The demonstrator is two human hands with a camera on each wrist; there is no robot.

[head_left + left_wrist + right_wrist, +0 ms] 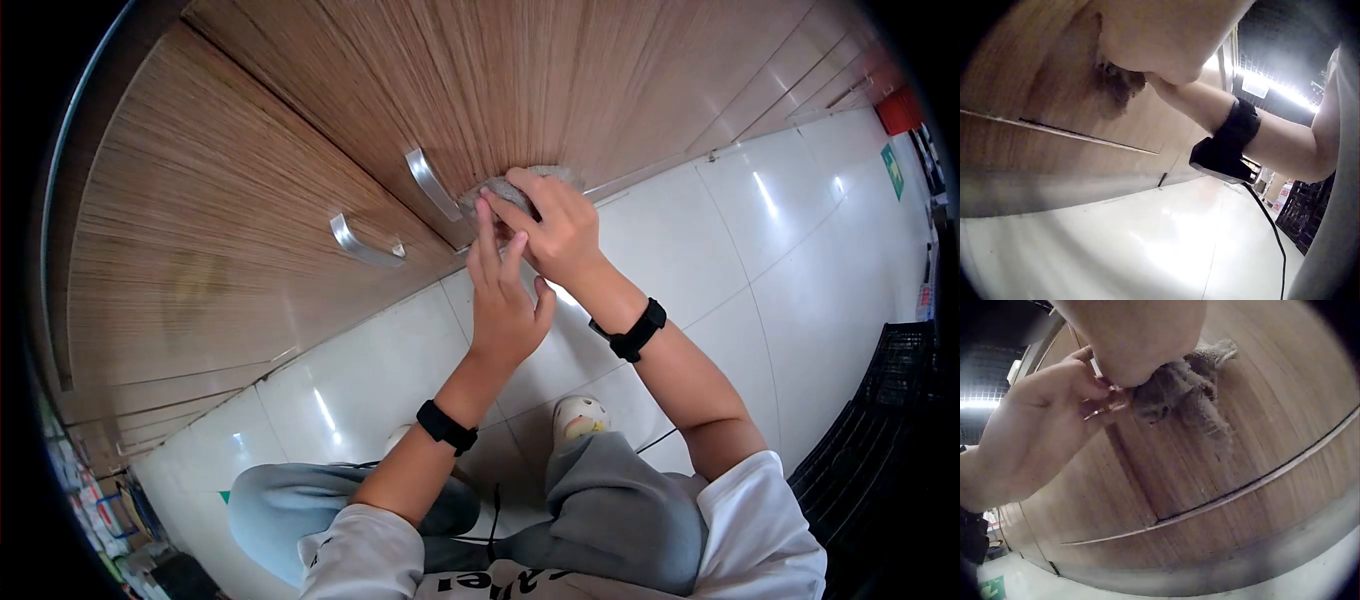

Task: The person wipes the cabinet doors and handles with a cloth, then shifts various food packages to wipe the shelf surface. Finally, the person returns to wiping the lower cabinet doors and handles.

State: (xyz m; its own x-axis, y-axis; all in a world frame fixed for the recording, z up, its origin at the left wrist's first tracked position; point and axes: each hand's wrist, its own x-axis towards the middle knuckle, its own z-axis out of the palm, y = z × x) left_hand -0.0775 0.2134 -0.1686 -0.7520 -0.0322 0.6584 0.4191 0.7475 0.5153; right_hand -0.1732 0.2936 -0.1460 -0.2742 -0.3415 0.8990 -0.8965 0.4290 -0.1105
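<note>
Holding a bunched gray cloth (pixel 1179 390) low against a wooden door (pixel 560 80), just beside a curved metal handle (pixel 428 180), with the right hand (pixel 565 232) bent over and fingers curled onto the fabric. Extending the left hand (pixel 505 310) alongside, with fingers mostly straight and grasping nothing, close to the right fingertips; hard to tell whether touching the cloth. Best done, most likely, by spreading the cloth flatter, pressing evenly, stroking along the grain and working carefully around the handle without snagging. Pictured from the head camera with both forearms stretched forward past gray trousers (pixel 640 520), angled inward to meet at the door, with black bands (pixel 640 332) on both wrists.
</note>
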